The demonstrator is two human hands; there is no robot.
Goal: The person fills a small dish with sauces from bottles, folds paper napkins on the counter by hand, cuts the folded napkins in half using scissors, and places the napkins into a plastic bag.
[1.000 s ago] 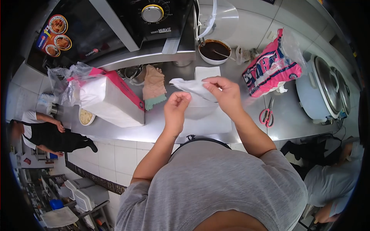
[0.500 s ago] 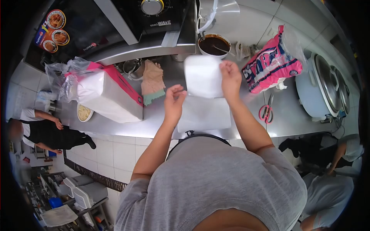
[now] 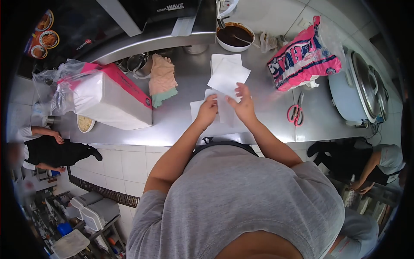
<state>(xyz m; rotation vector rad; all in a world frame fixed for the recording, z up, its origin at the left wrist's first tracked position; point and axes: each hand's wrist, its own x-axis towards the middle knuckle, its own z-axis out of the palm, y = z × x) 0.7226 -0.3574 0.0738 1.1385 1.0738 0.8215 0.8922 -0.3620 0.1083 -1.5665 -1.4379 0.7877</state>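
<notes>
My left hand, fingers curled together, pinches the edge of a thin white paper napkin above the counter. My right hand is at the napkin's other side, its fingers apart and its thumb toward the paper. Just beyond my fingers, a white napkin lies turned at an angle over a squared white napkin stack. Another white sheet shows on the counter, partly hidden behind my left hand.
Left are a big napkin pack, a cloth and a small bowl. A sauce bowl stands behind. To the right are a pink bag, scissors and a lidded cooker. Other people stand at both sides.
The white stack that my right hand held up now lies farther back on the counter, with one napkin askew on it. Both hands have come down and closer together over a thin napkin.
</notes>
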